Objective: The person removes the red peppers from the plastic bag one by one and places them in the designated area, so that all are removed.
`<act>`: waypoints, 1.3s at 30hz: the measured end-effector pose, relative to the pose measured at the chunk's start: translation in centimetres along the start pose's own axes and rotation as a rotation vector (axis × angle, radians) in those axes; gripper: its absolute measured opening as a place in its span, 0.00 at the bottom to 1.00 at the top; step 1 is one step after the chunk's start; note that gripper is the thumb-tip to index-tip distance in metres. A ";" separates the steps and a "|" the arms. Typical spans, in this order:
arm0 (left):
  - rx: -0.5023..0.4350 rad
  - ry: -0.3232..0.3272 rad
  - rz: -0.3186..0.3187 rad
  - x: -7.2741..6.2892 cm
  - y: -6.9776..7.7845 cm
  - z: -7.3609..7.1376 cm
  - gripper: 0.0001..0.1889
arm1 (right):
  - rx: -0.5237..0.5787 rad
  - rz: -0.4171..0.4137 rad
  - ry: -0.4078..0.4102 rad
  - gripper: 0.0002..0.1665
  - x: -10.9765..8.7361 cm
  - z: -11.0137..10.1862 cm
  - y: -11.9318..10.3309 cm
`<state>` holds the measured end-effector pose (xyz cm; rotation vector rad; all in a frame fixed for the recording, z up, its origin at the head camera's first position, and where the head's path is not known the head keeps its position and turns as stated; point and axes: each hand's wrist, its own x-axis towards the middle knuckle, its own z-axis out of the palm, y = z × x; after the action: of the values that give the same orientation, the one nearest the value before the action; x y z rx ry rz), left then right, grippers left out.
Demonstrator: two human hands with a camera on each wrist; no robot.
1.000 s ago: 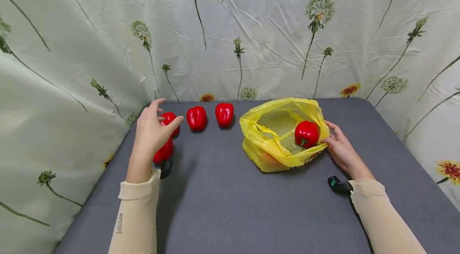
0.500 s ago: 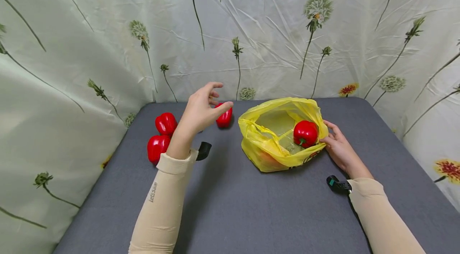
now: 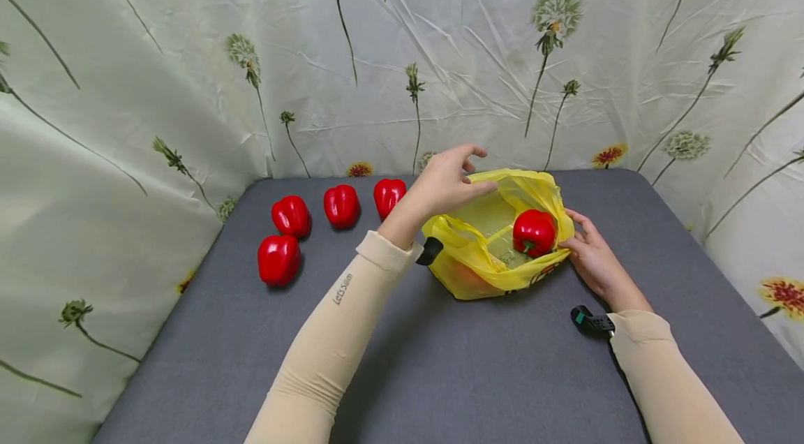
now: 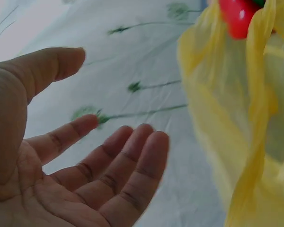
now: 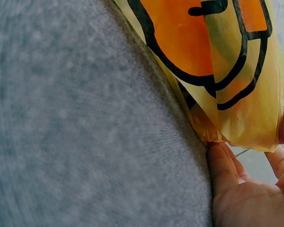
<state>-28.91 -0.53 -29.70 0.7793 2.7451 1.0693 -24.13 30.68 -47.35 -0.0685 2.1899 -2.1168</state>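
Observation:
A yellow plastic bag (image 3: pixel 467 276) stands on the grey table with its mouth spread wide. One red bell pepper (image 3: pixel 534 233) lies inside it, towards the right side. My right hand (image 3: pixel 599 266) holds the bag's right side, thumb on the near face and fingers behind and under it, as the right wrist view also shows. Over the bag's left rim hovers my left hand (image 3: pixel 442 180), fingers spread and apart from the thumb, palm bare in the left wrist view. Several more red bell peppers rest at the table's far left, among them one pepper (image 3: pixel 279 260) nearest me.
Other peppers stand along the back: one pepper (image 3: pixel 291 216) at far left, one pepper (image 3: pixel 341 206) beside it, and one pepper (image 3: pixel 389 197) partly behind my left forearm. A flower-print curtain (image 3: pixel 377 46) rises behind the table (image 3: pixel 207 360). A black cable (image 3: pixel 628 381) runs along my right forearm.
My left hand has swept right from above the left peppers to the bag's left rim, carrying nothing. The right hand and bag stay in place.

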 end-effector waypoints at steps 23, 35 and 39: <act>-0.039 -0.352 0.162 7.2 1.0 9.2 0.20 | 0.029 -0.005 -0.022 0.36 0.0 -0.5 0.0; -0.043 -0.451 0.087 7.8 -0.8 10.6 0.32 | 0.046 -0.007 -0.020 0.35 0.2 -0.2 -0.2; -0.004 -0.475 0.093 7.8 -0.8 10.8 0.30 | 0.048 -0.004 -0.012 0.36 0.2 -0.3 -0.1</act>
<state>-33.13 9.36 -37.61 1.0165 2.3249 0.7766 -24.33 30.94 -47.23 -0.0824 2.1323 -2.1642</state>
